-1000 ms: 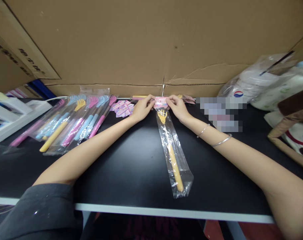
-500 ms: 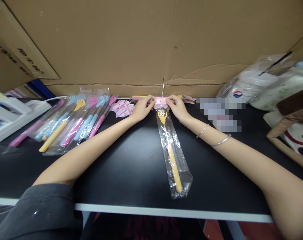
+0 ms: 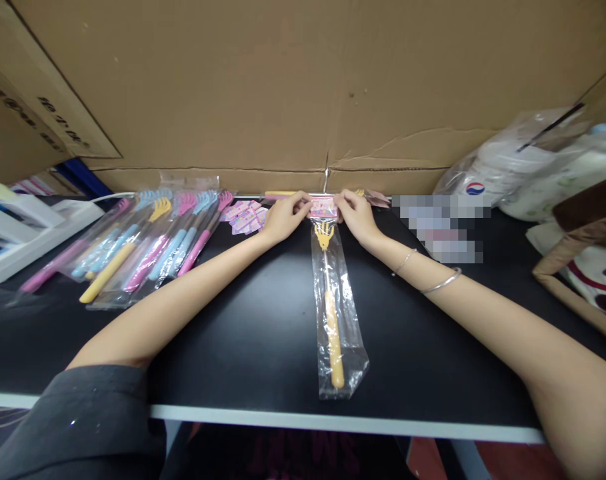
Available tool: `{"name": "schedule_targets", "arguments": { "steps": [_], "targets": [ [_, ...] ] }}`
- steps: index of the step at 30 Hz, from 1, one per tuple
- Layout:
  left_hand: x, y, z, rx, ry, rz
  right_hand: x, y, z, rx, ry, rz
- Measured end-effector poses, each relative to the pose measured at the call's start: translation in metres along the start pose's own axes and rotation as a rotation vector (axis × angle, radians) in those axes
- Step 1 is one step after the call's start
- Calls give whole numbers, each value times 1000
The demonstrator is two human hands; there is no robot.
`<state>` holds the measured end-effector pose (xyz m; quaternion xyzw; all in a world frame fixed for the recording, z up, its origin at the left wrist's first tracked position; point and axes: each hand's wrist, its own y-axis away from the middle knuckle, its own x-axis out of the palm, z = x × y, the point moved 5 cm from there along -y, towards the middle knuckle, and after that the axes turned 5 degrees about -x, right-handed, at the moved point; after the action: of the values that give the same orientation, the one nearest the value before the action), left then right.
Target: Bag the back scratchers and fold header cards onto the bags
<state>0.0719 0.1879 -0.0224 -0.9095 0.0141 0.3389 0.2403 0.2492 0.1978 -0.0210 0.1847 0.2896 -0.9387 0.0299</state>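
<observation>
A yellow back scratcher lies inside a clear plastic bag on the black table, its claw end pointing away from me. At the bag's top is a small pink printed card. My left hand pinches the left edge of the card and bag top. On the opposite edge, my right hand pinches with thumb and fingers. Exactly which layers the fingertips hold is hidden. Several loose pink and purple cards lie just left of my left hand.
Several bagged back scratchers in pink, blue and yellow are piled at left, beside a white stand. A cardboard wall rises behind the table. At right sit a bagged cup and a fabric bag.
The lower end of the bagged back scratcher has swung left, so it now lies straighter toward me. Both hands keep their places at the card, the right one shifted very slightly right.
</observation>
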Motion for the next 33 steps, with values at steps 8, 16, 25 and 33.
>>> {"name": "schedule_targets", "arguments": {
  "steps": [8,16,25,33],
  "targets": [
    [2,-1,2,15,27,10,2,-2,-2,-5,5,40],
    [3,-2,4,26,54,14,4,-2,-4,7,-9,73],
    [2,-1,2,11,46,15,5,-3,-6,12,4,82],
    [1,0,1,23,28,15,4,-2,-5,-6,33,86]
  ]
}}
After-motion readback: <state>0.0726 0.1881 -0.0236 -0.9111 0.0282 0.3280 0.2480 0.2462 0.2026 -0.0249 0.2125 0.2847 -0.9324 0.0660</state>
